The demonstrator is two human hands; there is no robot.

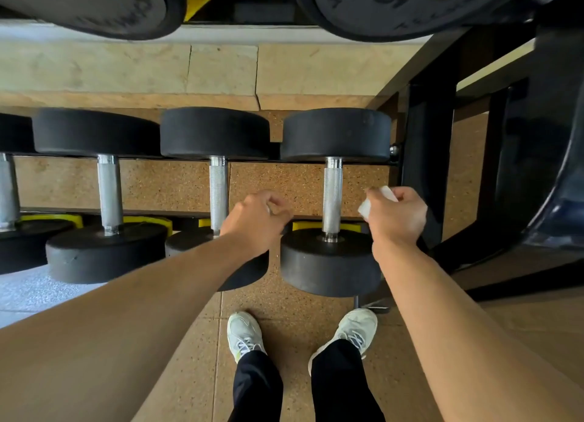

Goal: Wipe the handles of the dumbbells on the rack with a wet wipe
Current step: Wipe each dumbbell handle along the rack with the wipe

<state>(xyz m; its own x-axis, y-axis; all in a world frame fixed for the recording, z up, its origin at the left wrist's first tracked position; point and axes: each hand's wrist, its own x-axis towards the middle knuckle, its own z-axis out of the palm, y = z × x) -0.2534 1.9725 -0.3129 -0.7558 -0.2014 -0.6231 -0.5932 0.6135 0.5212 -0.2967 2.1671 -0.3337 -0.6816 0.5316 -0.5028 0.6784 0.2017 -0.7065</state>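
The rightmost dumbbell [333,200] lies across the black rack [423,168], its knurled metal handle [332,197] bare between two black heads. Just right of that handle, the right hand [396,216] pinches a crumpled white wet wipe [376,202], which is close to the handle; contact cannot be told. Left of the handle, the left hand [257,219] hangs with fingers curled, between it and the next dumbbell's handle [218,194]. Below the dumbbell, two pale sneakers [245,334] stand on the speckled floor.

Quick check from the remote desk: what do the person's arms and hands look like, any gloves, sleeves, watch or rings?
Both forearms are bare up to the frame edge: no sleeves in view. The left hand and right hand wear no gloves, and no watch, wristband or ring shows.
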